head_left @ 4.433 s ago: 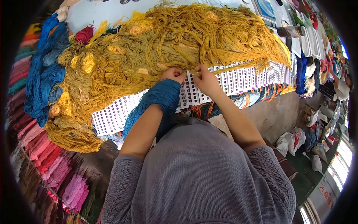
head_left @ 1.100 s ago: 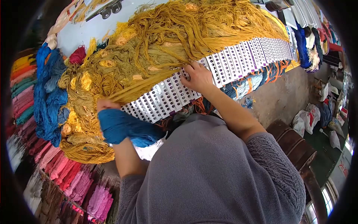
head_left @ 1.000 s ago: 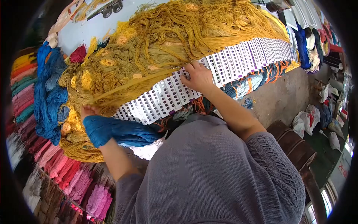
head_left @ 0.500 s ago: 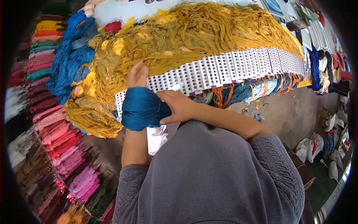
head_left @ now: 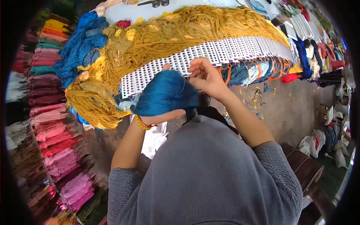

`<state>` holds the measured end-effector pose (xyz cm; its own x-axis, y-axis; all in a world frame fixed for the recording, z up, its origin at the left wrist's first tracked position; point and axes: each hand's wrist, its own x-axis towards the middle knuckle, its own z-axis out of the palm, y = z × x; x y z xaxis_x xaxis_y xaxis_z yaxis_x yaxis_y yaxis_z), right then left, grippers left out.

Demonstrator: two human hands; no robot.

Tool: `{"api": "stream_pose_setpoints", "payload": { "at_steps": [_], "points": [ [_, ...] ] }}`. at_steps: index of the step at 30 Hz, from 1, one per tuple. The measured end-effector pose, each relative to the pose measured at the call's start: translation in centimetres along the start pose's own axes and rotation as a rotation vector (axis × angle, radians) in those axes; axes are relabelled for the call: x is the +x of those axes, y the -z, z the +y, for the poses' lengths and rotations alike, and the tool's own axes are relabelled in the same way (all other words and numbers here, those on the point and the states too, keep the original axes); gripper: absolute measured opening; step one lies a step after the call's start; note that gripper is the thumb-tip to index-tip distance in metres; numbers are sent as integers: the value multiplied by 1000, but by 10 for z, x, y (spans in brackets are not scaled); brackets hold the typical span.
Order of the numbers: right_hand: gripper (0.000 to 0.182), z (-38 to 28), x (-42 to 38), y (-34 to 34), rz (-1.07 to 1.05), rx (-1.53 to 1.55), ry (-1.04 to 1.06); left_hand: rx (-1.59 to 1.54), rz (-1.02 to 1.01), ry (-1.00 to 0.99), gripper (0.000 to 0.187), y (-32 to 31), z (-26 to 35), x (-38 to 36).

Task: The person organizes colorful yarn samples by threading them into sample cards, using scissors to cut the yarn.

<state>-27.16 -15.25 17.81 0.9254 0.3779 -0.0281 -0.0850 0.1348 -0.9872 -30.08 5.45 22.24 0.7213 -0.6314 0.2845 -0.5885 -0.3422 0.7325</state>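
Shifted up off the left wrist since the earlier frame, the blue skein [head_left: 165, 93] now lies across the left hand [head_left: 162, 117], and a yellow beaded bracelet [head_left: 141, 123] shows bare below it. The left hand grips the skein, its thumb along the near edge and one fingertip showing past the far edge; the other fingers are hidden. The right hand [head_left: 210, 79] has its fingers loosely bent, with a gap between thumb and forefinger, at the skein's right end; whether it touches the skein or a strand, I cannot tell.

Beyond the hands, white perforated cards [head_left: 221, 52] run side by side in a curved row, and the skein and both hands cover part of the near edge. Mustard yarn [head_left: 210, 28] is heaped along their far side. Orange and dark yarn [head_left: 240, 73] hangs below them on the right. Blue yarn [head_left: 80, 47] is piled at the far left, with a small dark red bundle [head_left: 123, 23] near it.

A pale tabletop [head_left: 127, 12] shows behind the mustard heap. Pink and red skeins [head_left: 52, 133] hang in rows at left. Scraps lie on the grey-brown floor [head_left: 279, 108] at right, near stuffed bags [head_left: 317, 142]; white sheeting [head_left: 153, 144] lies below the left hand.
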Motion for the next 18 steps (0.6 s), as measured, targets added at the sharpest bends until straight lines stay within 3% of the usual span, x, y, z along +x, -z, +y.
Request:
{"api": "stream_pose_setpoints", "payload": {
  "at_steps": [1, 2, 5, 7, 8, 10, 12, 14, 15, 16, 18],
  "points": [
    [45, -2, -7, 3, 69, 29, -19, -368, 120, 87, 103, -8, 8, -1],
    [50, -7, -17, 4, 95, -147, 66, -738, 233, 176, 108, -17, 16, 1],
    [53, -21, -51, -8, 161, -451, 279, -1231, 359, 162, 95, -21, 33, 18],
    [46, -17, -71, -5, 187, -512, 327, -1485, 389, 89, 75, -24, 49, 33],
    [33, -26, -82, -8, 212, -480, 430, -1618, 416, 81, 68, -25, 56, 41],
    [24, -42, -98, -16, -103, -530, 513, -1611, 472, 120, 61, -31, 72, 62],
    [20, -58, -111, -36, -431, -517, 373, -1817, 460, 122, 54, -44, 92, 87],
    [29, -32, -104, -39, -338, -320, 415, -1815, 312, 108, 54, -55, 121, 108],
    [39, -39, -105, -25, -244, -320, -107, -1767, 288, 67, 54, -60, 134, 117],
    [36, -46, -108, -17, 40, -172, 61, -1751, 276, 44, 43, -61, 149, 127],
    [33, -60, -101, 10, 403, -187, 160, -1676, 314, -27, 30, -68, 169, 149]
  ]
}}
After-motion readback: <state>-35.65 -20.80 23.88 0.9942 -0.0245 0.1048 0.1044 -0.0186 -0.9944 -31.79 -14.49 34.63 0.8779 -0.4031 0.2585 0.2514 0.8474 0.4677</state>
